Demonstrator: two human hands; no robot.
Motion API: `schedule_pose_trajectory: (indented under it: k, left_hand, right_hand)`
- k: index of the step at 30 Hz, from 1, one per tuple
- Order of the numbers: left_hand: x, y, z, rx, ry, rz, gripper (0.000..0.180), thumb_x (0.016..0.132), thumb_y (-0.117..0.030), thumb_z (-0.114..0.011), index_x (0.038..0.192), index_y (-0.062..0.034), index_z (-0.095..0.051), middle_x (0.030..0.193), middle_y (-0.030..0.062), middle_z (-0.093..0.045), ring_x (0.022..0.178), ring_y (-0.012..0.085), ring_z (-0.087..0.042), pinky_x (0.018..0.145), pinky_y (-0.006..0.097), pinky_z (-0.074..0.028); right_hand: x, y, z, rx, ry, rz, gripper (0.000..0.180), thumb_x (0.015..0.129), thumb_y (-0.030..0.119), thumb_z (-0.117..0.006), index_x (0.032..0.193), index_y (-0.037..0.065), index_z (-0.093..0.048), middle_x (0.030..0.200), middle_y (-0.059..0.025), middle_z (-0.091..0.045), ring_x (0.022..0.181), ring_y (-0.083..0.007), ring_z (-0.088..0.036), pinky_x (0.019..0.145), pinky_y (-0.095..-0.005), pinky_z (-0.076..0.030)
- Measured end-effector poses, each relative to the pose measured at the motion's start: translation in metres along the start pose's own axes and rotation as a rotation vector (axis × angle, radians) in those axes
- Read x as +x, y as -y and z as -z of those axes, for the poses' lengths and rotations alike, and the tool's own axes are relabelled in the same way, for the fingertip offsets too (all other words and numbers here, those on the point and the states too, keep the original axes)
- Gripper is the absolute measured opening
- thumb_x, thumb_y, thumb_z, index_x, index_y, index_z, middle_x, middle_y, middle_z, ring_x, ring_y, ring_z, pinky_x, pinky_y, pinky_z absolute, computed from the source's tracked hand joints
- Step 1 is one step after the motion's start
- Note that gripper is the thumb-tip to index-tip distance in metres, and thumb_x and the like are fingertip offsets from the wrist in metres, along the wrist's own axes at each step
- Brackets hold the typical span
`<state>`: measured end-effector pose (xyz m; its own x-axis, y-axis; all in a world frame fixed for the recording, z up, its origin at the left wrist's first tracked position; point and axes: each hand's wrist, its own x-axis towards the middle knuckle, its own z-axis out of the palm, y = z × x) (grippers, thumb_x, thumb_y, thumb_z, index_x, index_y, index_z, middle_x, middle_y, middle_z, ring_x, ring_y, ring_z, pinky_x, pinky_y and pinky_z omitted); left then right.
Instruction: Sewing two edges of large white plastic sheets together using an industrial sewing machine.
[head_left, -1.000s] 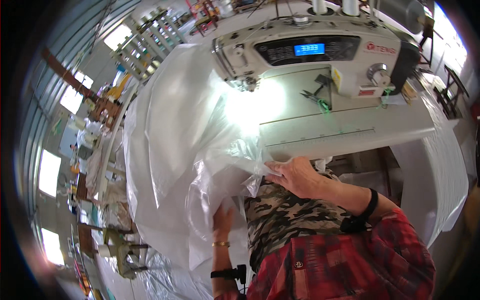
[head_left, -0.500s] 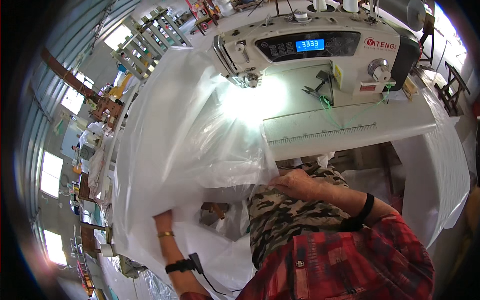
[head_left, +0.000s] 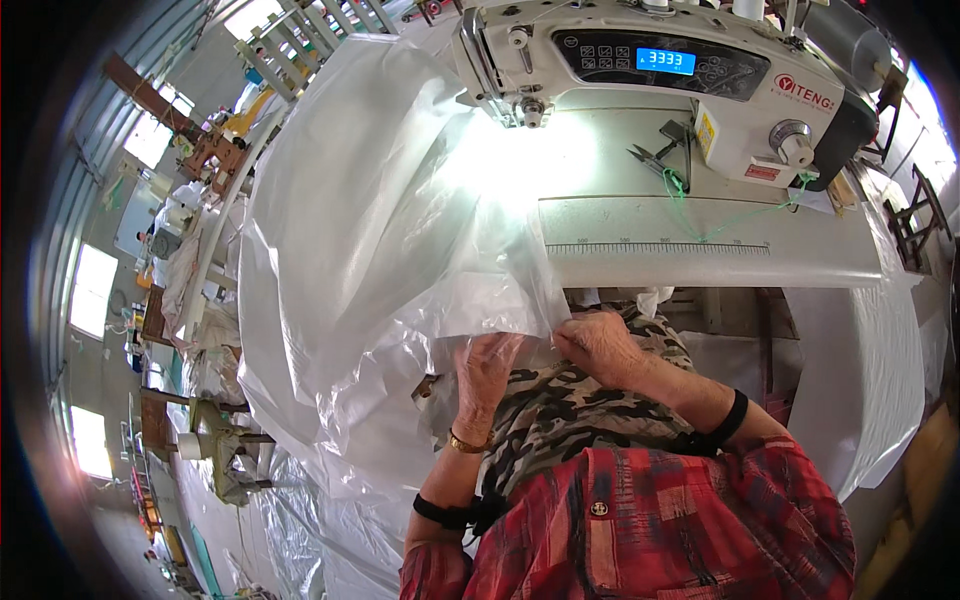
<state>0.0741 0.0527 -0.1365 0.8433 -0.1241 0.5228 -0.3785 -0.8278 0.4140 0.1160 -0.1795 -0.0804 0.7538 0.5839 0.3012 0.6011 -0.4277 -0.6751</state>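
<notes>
A large sheet of translucent white plastic film (head_left: 330, 250) drapes from under the head of a sewing machine (head_left: 640, 70) down toward my lap. At the sheet's near edge, my left hand (head_left: 487, 375) is closed on the film, its fingertips partly covered by it. Just to the right, my right hand (head_left: 603, 345) pinches the corner of the same edge. A small gap separates the two hands, and the film between them is drawn fairly straight. The needle area is washed out by the machine's bright lamp.
Thread snips (head_left: 660, 160) with a green cord lie on the machine bed, beyond a printed ruler (head_left: 660, 248). More white film (head_left: 860, 370) hangs over the right side. Another machine (head_left: 225, 450) stands at the left, near a long workbench (head_left: 215, 230).
My left hand has moved right and up, out from the film's folds, to beside my right hand. The right hand keeps its pinch. The whole view has shifted slightly.
</notes>
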Motion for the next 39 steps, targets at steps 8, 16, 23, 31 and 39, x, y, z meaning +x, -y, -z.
schedule_pose_trajectory:
  k: [8,16,23,31,39]
  left_hand:
    - [0.046,-0.042,0.027,-0.467,-0.233,0.363,0.024,0.086,-0.009,-0.072,0.109,0.0001,-0.067,0.099,0.0073,-0.068,0.086,0.0151,-0.062,0.079,0.031,-0.051]
    - [0.046,-0.064,0.056,-0.732,-0.633,0.706,0.019,0.094,-0.017,-0.065,0.088,0.0018,-0.067,0.068,0.0034,-0.065,0.054,0.0109,-0.054,0.048,0.027,-0.040]
    - [-0.042,-0.042,0.040,-0.860,0.132,1.081,0.016,0.091,-0.014,-0.068,0.077,-0.0047,-0.067,0.064,0.0022,-0.063,0.047,0.0058,-0.050,0.039,0.021,-0.036]
    - [0.057,-0.132,0.079,-0.116,-0.072,0.070,0.020,0.087,-0.018,-0.073,0.087,0.0004,-0.065,0.069,0.0119,-0.062,0.056,0.0218,-0.061,0.053,0.031,-0.046]
    - [0.072,-0.095,0.042,-0.490,0.148,0.447,0.009,0.086,-0.006,-0.067,0.085,0.0009,-0.061,0.067,0.0087,-0.057,0.057,0.0190,-0.053,0.057,0.029,-0.044]
  right_hand:
    - [-0.003,-0.005,-0.003,-0.009,-0.099,0.057,0.020,0.087,0.015,-0.063,0.073,0.002,-0.060,0.069,-0.0152,-0.060,0.068,-0.0357,-0.062,0.062,-0.0436,-0.050]
    - [-0.004,0.015,0.018,0.240,-0.110,0.074,0.021,0.092,0.016,-0.063,0.077,0.001,-0.063,0.071,-0.0129,-0.062,0.068,-0.0318,-0.063,0.062,-0.0388,-0.049]
    - [-0.012,-0.001,-0.002,0.480,-0.076,0.006,0.022,0.095,0.017,-0.059,0.088,-0.001,-0.069,0.077,-0.0140,-0.066,0.071,-0.0295,-0.064,0.064,-0.0353,-0.050]
    - [-0.011,-0.004,0.002,0.155,-0.102,0.116,0.019,0.092,0.018,-0.062,0.092,0.001,-0.069,0.080,-0.0157,-0.067,0.072,-0.0352,-0.064,0.067,-0.0407,-0.051]
    - [-0.022,0.009,0.008,0.260,-0.386,-0.250,0.038,0.086,0.007,-0.070,0.119,-0.001,-0.052,0.086,-0.0138,-0.068,0.073,-0.0277,-0.068,0.068,-0.0350,-0.054]
